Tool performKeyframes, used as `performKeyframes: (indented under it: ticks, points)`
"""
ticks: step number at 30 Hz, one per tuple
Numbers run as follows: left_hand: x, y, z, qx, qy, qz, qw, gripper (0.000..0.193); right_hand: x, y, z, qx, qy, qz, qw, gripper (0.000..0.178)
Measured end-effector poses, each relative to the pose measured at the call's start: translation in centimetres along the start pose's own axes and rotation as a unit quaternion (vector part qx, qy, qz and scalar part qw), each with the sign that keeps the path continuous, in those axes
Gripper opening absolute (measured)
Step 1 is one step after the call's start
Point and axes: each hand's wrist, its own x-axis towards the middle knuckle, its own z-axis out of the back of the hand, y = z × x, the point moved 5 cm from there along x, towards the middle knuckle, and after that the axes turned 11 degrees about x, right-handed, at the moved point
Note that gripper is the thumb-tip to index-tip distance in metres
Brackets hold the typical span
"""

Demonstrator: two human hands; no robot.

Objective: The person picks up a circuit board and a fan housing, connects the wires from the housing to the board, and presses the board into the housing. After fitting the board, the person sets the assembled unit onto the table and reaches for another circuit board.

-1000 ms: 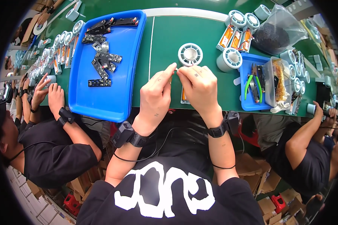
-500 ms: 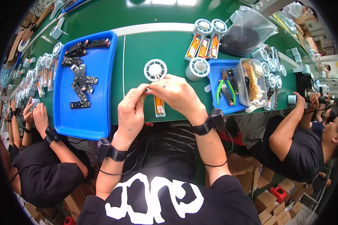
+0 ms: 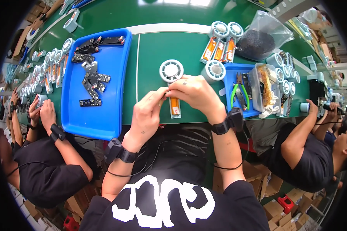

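Observation:
In front of me on the green table lies a handheld fan, a pale blue round head with an open handle running toward me. An orange battery sits in that handle, partly covered by my fingers. My left hand and my right hand meet over the handle just below the fan head. Both are closed, thumb and fingertips pinched together. Whatever is between the fingertips is too small and too hidden to name.
On the left, a blue tray holds several black circuit boards. To the right stand more fans and a blue tray with green-handled pliers beside a clear plastic box. Behind them is a bag of dark material. Co-workers sit on both sides.
The whole view has shifted, so the table and trays appear farther right. My hands stay pinched together over the fan handle, the fingertips slightly changed in pose.

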Motion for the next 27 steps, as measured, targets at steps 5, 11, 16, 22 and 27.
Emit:
performKeyframes:
  ticks: [5, 11, 16, 22, 27]
  points:
    - [0.0, 0.1, -0.2, 0.007, 0.001, -0.001, 1.000, 0.035, 0.1, -0.5, 0.8, 0.020, 0.016, -0.034, 0.999, 0.016]
    - [-0.7, 0.2, -0.4, -0.008, -0.006, 0.016, 1.000, 0.036, 0.0, -0.8, 0.4, 0.018, 0.010, -0.039, 0.999, 0.021]
    - [-1.1, -1.2, 0.7, -0.032, -0.015, 0.094, 0.995, 0.034, -2.7, 2.2, -0.5, 0.038, -0.143, -0.075, 0.986, 0.032]
    - [-2.9, -1.3, -0.6, -0.256, 0.044, 0.106, 0.960, 0.043, -6.3, 5.8, -3.0, 0.043, -0.248, -0.253, 0.934, 0.057]
    - [-3.2, -0.6, 1.2, -0.137, 0.053, 0.069, 0.987, 0.045, -7.5, 4.1, -3.6, 0.177, -0.279, -0.305, 0.893, 0.065]
